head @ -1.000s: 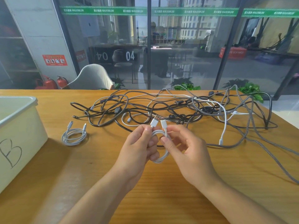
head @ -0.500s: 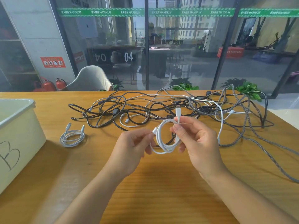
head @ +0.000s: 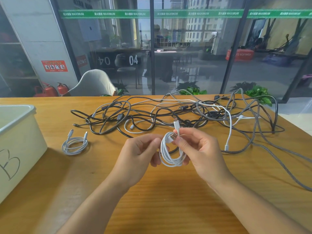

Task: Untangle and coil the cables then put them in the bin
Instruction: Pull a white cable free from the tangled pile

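Head view: both hands, left (head: 140,154) and right (head: 200,149), gripped a white coil (head: 170,154) (one plug upright) above the table (head: 168,191), near the tangle (head: 185,115).

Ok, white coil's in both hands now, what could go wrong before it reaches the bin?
The white coil has nothing tying it and both plug ends stick out, so its loops may spring open once the left hand or right hand lets go. It also hangs just in front of the tangled pile and could snag it. The bin sits far left.
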The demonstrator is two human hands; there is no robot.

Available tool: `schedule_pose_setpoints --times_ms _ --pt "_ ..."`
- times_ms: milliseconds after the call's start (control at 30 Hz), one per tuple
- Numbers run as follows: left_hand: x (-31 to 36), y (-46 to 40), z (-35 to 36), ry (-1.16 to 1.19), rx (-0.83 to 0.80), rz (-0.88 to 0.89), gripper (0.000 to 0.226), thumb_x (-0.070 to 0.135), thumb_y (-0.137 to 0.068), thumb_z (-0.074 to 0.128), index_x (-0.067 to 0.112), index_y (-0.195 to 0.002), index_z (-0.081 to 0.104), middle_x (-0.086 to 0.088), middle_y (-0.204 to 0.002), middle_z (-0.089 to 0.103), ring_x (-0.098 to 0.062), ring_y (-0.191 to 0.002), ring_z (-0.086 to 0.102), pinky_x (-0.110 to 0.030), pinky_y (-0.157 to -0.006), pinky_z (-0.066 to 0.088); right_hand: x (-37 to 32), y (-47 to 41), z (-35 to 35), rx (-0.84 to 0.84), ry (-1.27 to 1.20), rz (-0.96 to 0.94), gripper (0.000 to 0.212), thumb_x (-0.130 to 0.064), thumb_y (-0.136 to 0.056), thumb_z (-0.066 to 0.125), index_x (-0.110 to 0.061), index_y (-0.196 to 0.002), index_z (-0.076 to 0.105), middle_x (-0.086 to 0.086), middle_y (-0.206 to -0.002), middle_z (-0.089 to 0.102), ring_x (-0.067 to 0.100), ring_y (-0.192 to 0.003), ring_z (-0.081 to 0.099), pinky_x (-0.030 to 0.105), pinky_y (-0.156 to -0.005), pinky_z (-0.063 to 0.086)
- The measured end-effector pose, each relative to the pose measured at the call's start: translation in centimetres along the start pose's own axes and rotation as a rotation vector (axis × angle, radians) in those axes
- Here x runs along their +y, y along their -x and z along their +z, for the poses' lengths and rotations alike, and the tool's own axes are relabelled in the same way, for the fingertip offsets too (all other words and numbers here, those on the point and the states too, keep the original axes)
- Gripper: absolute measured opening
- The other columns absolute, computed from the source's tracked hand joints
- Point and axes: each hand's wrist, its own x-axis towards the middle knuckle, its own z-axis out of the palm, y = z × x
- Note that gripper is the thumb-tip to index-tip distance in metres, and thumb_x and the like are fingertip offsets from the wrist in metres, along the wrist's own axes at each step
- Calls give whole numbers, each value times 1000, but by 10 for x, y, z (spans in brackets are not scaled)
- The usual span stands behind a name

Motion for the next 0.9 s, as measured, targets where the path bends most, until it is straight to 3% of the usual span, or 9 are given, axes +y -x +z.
schedule_pose_setpoints --times_ms 100,200,333,500,700,900 --pt "2 1 1 -13 -12 -40 35 34 -107 48 20 -103 79 -6 -92 76 -14 -70 61 -29 -65 53 2 1 -2 27 74 -46 17 -13 -96 74 -27 -105 78 4 -89 78 25 -71 69 31 -47 52" --pt "2 3 1 -90 -31 -65 28 47 -96 62 27 -106 78 5 -97 78 -9 -86 68 -25 -75 56 2 3 -2 39 127 -67 17 -14 -96 74 -25 -108 79 -1 -88 77 17 -68 64 29 -47 53" --pt "-1 1 -1 -60 -23 -115 19 34 -93 75 28 -110 76 2 -98 78 -18 -93 73 -36 -83 62 2 5 -2 36 162 -68 16 -17 -95 75 -26 -108 79 -4 -89 77 14 -72 67 28 -47 54" --pt "0 1 -3 94 7 -163 31 10 -90 78 16 -119 70 -10 -97 77 -30 -89 76 -47 -85 63 5 6 0 19 190 -30 17 -21 -96 74 -26 -111 78 -5 -94 78 17 -78 70 31 -48 56" --pt "-1 1 0 83 62 -173 25 8 -91 76 17 -114 72 -3 -99 78 -21 -88 78 -49 -87 62 7 7 2 3 178 -8 19 -22 -97 73 -25 -115 78 -5 -97 79 16 -82 71 29 -48 56" --pt "-9 -1 -3 -84 104 -135 27 11 -85 84 24 -107 74 4 -91 78 -17 -85 73 -38 -81 63 7 8 5 5 142 12 18 -18 -98 71 -25 -113 78 -3 -95 79 18 -83 72 28 -49 55"
